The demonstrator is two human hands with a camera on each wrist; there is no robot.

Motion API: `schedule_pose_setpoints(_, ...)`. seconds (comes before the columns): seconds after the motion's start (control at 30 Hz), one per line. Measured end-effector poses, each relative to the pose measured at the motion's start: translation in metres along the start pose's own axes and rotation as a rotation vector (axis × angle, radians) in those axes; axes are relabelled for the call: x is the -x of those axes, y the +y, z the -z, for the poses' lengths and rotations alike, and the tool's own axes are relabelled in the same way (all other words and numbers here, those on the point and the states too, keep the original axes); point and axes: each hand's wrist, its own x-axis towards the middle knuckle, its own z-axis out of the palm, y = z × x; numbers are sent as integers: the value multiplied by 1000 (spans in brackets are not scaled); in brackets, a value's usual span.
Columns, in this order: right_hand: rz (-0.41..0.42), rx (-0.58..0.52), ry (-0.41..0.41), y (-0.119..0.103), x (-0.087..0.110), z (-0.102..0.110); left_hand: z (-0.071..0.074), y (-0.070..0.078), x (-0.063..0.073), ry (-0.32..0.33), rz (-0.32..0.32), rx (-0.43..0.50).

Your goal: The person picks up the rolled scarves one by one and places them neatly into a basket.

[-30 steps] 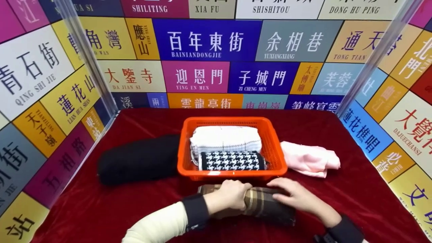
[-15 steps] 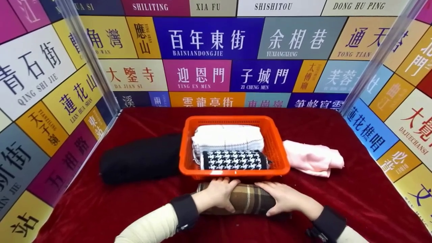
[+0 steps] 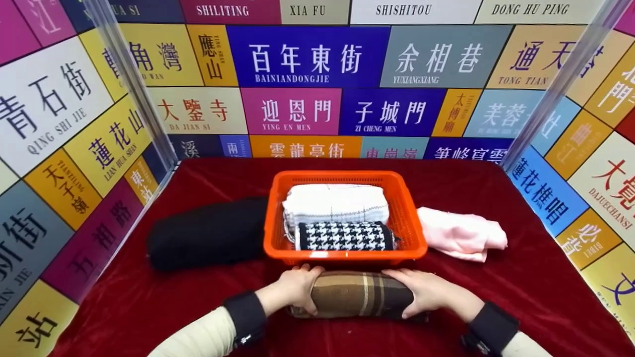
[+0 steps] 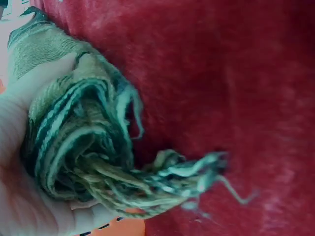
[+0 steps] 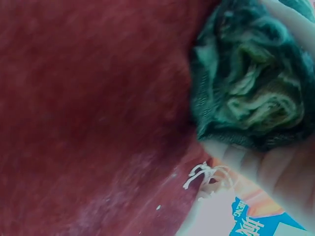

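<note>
A rolled brown plaid scarf (image 3: pixel 354 295) lies crosswise on the dark red cloth, just in front of an orange basket (image 3: pixel 418 252). My left hand (image 3: pixel 296 288) grips its left end, thumb on the near side and fingers over the far side. At the other end my right hand (image 3: pixel 427 292) holds the roll the same way. In the left wrist view, coiled layers and a loose fringe (image 4: pixel 147 184) stick out past the palm. The right wrist view shows the opposite spiral end of the scarf (image 5: pixel 261 93) between thumb and fingers.
Inside the basket lie a white folded cloth (image 3: pixel 335 202) and a black-and-white houndstooth roll (image 3: pixel 345 237). A thick black roll (image 3: pixel 208 235) is left of the basket, a pink cloth (image 3: pixel 461 233) right of it. Printed panels (image 3: pixel 307 57) wall in the back and sides.
My left hand has moved from the scarf's middle out to its left end. My right hand has closed around the right end. The scarf now lies straighter, parallel to the basket.
</note>
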Motion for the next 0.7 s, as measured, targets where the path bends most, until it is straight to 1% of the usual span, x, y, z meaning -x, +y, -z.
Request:
schedule_pose_setpoints(0.17, 72, 59, 30, 7, 0, -7, -3, -1, 3, 36, -21, -13)
schedule_pose_setpoints(0.27, 89, 58, 50, 9, -2, -10, -6, -3, 3, 36, -18, 30)
schedule_pose_setpoints(0.4, 88, 0, 56, 9, -5, -10, -10, -6, 2, 17, -4, 117)
schedule_pose_setpoints(0.5, 81, -52, 46, 10, -6, -9, -10, -6, 1, 3, 6, 164)
schedule_pose_setpoints(0.7, 97, -103, 47, 13, -6, -6, -9, -4, -2, 5, 10, 198)
